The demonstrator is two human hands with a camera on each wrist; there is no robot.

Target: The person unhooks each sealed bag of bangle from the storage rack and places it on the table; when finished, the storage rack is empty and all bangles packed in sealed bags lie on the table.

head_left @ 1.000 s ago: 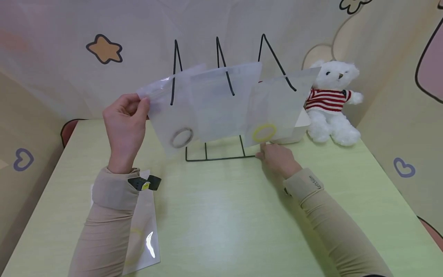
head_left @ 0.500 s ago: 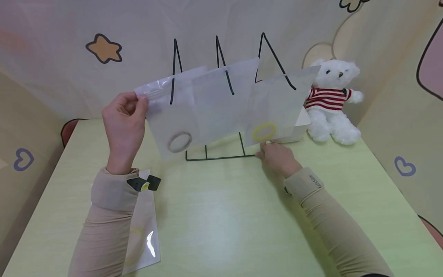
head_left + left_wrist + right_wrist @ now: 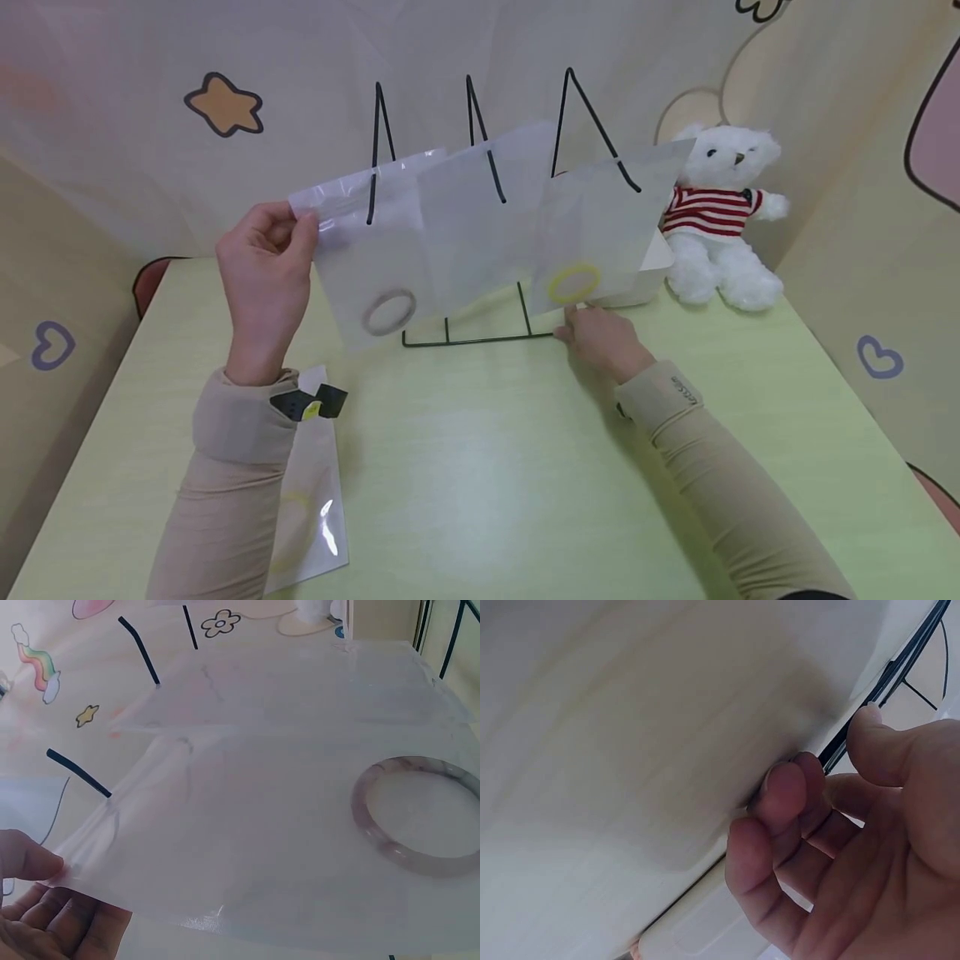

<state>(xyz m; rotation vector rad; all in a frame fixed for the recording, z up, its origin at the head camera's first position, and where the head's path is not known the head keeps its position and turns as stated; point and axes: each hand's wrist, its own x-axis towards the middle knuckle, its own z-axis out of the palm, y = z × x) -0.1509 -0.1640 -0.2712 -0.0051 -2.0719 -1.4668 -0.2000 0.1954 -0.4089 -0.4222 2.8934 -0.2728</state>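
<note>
My left hand pinches the upper left corner of a clear plastic bag between thumb and fingers. A greyish-purple bangle lies in that bag's lower part. The bag hangs at the left hook of a black wire rack with three upright hooks. A second clear bag hangs on the middle hook. On the right hook is another bag with a yellow bangle. My right hand grips the right front end of the rack's base, fingers curled and thumb at the black wire.
Another clear bag with a faint yellow ring lies on the table, partly under my left forearm. Behind the right bag stands a white box. A white teddy bear in a striped shirt sits at the back right.
My left hand has shifted slightly left with the bag's corner, and the bag with the grey bangle tilts a little lower. The middle bag has tilted slightly too. My right hand stays on the base.
</note>
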